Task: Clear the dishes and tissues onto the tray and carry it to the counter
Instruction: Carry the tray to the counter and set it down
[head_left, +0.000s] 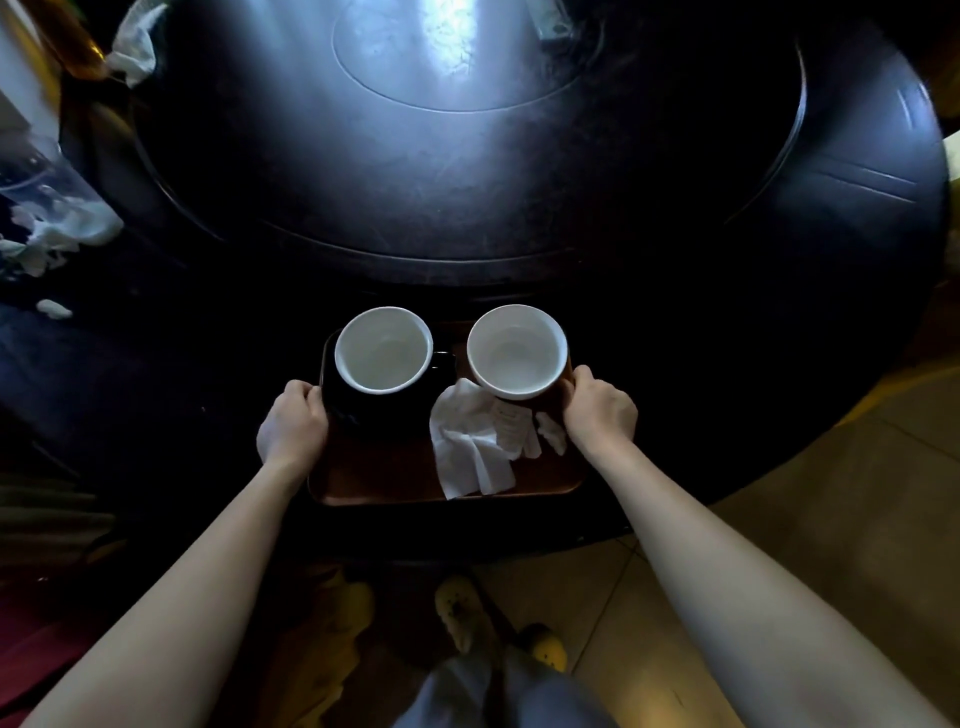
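A brown tray (384, 480) rests at the near edge of the dark round table (519, 218). On it stand two cups with white insides: the left cup (383, 349), dark outside, and the right cup (517, 351). Crumpled white tissues (475, 447) lie on the tray in front of the right cup. My left hand (293, 423) grips the tray's left rim. My right hand (600, 410) grips the right rim, beside the right cup.
A crumpled tissue (136, 44) lies at the table's far left edge. A clear plastic bag with white scraps (49, 218) sits at the left. Tiled floor (779, 545) shows at the right, and my feet in yellow slippers (540, 644) are below the table edge.
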